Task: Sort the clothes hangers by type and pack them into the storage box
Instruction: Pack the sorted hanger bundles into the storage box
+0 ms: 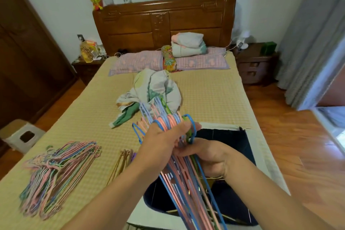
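Observation:
A thick bundle of flat plastic hangers [173, 119], pink, blue and green, is held up over the bed. My left hand [164, 136] grips it near the hooks from the left. My right hand [207, 157] clasps the same bundle from below and the right. Under the bundle stands the storage box [231, 138], dark blue inside with a pale rim, at the bed's near right. A pile of thin pastel wire hangers [56, 173] lies on the mattress at the near left. A few brown hangers [121, 164] lie between that pile and my left arm.
Crumpled clothing [155, 89] lies mid-bed just beyond the bundle. Pillows [197, 60] and folded bedding [186, 43] sit by the wooden headboard. A white stool [22, 134] stands left of the bed, a nightstand [255, 63] on the right, a dark wardrobe [22, 47] at far left.

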A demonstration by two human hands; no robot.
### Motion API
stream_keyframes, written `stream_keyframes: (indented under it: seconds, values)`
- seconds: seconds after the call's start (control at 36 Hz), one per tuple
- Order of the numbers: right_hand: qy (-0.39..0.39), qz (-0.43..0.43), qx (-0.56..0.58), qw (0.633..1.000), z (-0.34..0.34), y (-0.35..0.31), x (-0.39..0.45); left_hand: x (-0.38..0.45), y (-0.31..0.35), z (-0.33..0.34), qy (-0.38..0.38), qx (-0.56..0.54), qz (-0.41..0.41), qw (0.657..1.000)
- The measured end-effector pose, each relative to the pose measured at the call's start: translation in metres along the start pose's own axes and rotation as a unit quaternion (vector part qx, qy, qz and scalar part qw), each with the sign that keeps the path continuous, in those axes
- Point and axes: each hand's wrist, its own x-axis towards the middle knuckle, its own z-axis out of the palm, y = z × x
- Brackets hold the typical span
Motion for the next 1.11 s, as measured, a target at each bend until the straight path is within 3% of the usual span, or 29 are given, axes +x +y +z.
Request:
stream_keyframes:
  seconds: [0.17, 0.25, 0.42, 0.47, 0.53, 0.58, 0.69, 0.83, 0.89, 0.94, 1.11]
  values:
    - [-0.003, 0.005, 0.003, 1.000, -0.002, -0.002, -0.011, -0.007, -0.003, 0.006, -0.127, 0.044, -0.018, 0.991]
    - [0.021, 0.003, -0.002, 1.000, 0.003, -0.004, -0.012, -0.009, 0.000, 0.016, -0.087, 0.056, 0.006, 0.995]
    - [-0.031, -0.020, -0.014, 0.999, 0.003, 0.004, -0.017, -0.012, -0.005, 0.021, 0.018, 0.082, 0.077, 0.993]
    - [-0.031, -0.024, -0.013, 0.999, 0.002, 0.006, -0.017, -0.012, -0.005, 0.021, -0.008, 0.037, 0.070, 0.997]
    - [-0.007, -0.010, -0.015, 1.000, 0.004, 0.005, -0.016, -0.013, -0.005, 0.023, -0.096, 0.013, 0.043, 0.994]
    - [-0.026, -0.003, -0.002, 1.000, 0.004, 0.005, -0.014, -0.012, -0.008, 0.022, -0.133, 0.072, 0.034, 0.988]
    - [0.001, -0.023, 0.017, 1.000, 0.001, 0.008, -0.005, -0.011, -0.012, 0.022, -0.038, 0.127, 0.082, 0.988]
    - [-0.067, -0.017, -0.015, 0.998, 0.004, 0.006, 0.004, -0.004, -0.012, 0.010, 0.038, 0.088, 0.134, 0.986]
    - [-0.091, -0.007, -0.007, 0.996, 0.000, 0.010, 0.008, -0.003, -0.017, 0.004, 0.042, 0.058, 0.137, 0.988]
    - [-0.062, 0.005, -0.034, 0.998, 0.001, 0.008, 0.009, -0.005, -0.022, 0.003, 0.032, 0.062, 0.141, 0.988]
    - [0.028, -0.097, -0.175, 0.979, -0.007, -0.008, 0.007, 0.005, -0.018, -0.001, -0.061, 0.173, 0.194, 0.964]
